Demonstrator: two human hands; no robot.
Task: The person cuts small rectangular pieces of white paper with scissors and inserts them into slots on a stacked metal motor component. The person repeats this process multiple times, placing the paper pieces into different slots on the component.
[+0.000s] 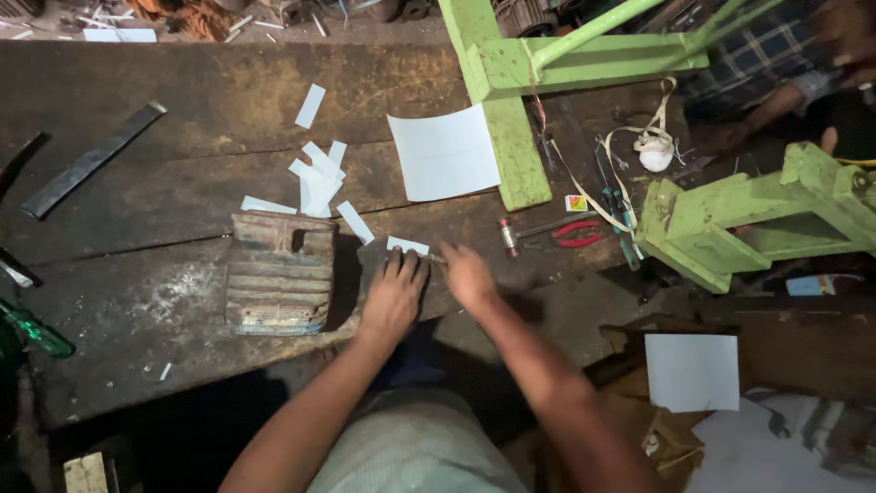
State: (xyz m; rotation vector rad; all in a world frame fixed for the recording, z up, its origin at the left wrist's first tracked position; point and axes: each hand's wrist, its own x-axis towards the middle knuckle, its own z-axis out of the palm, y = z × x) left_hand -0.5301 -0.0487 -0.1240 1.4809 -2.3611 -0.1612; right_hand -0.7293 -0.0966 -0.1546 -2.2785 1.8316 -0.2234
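Observation:
My left hand [394, 294] lies palm down on the dark wooden bench [137, 301], fingertips pressing a small white paper strip [408, 245]. My right hand [467, 274] is right beside it, closed around a thin tool whose tip [436, 258] pokes out toward the strip; what kind of tool it is I cannot tell. Just left of my left hand sits a rusty ribbed metal housing [278, 272]. Several cut white strips [317, 179] lie scattered behind it.
A larger white sheet [444, 152] lies beside a green metal frame [511, 110]. A small hammer [520, 231], red-handled pliers [577, 234] and a string ball [655, 152] lie at right. Another person [776, 73] stands far right. A flat metal bar [87, 162] lies at left.

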